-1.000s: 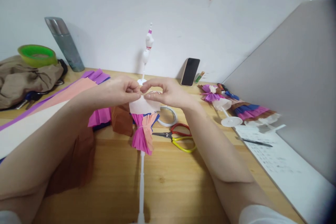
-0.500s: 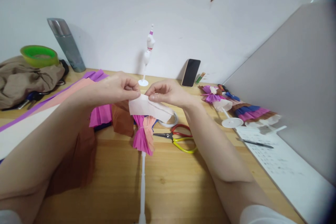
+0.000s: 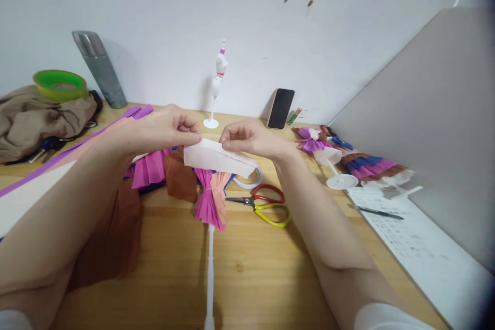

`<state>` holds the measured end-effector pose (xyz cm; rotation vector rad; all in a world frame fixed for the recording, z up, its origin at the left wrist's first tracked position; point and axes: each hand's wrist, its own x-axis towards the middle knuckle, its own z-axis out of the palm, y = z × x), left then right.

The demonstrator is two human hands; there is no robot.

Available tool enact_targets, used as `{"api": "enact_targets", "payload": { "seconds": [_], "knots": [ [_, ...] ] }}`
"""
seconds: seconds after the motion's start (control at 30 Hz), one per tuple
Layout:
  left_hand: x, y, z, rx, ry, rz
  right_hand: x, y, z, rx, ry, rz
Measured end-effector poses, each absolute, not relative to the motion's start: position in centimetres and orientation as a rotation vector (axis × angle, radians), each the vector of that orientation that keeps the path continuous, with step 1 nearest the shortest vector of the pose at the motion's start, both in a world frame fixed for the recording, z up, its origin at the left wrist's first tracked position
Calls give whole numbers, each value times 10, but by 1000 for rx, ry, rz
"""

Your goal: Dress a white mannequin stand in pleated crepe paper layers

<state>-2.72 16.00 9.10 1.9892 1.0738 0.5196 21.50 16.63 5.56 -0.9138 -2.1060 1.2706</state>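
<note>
A white strip of crepe paper (image 3: 211,157) is stretched between my hands above the table. My left hand (image 3: 172,126) pinches its upper left edge, and my right hand (image 3: 247,139) pinches the top edge further right, where a fold runs along it. Just below the strip lies a small pink and peach pleated paper dress (image 3: 212,197) on a white stand (image 3: 210,273) that points toward me. Scissors (image 3: 255,203) with one red and one yellow handle rest to its right, beside a roll of white tape (image 3: 249,180) partly covered by the strip.
Brown paper (image 3: 112,237), pink pleated paper (image 3: 149,170) and long coloured strips (image 3: 42,191) lie at left. Behind stand a bottle (image 3: 102,72), a white mannequin (image 3: 220,69) and a phone (image 3: 281,108). Finished paper dresses (image 3: 371,165) and a written sheet (image 3: 417,247) with a pen (image 3: 379,212) are at right.
My hands have moved slightly apart along the strip, the left one shifting left. More of the white paper shows between them.
</note>
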Motion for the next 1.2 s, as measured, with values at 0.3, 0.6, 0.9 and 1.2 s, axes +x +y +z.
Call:
{"api": "enact_targets", "payload": {
  "seconds": [0.3,0.6,0.9,1.2],
  "knots": [
    [-38,173,90,1964,1178,578,219,167,57,-976,-2088,1261],
    [-40,172,94,1975,1254,683,223,165,61,-1077,-2124,1083],
    [-35,173,92,1829,1478,1172,217,166,61,-1051,-1895,1019],
    [-8,176,58,1151,852,950,192,173,47,-899,-1183,1025]
  ]
}}
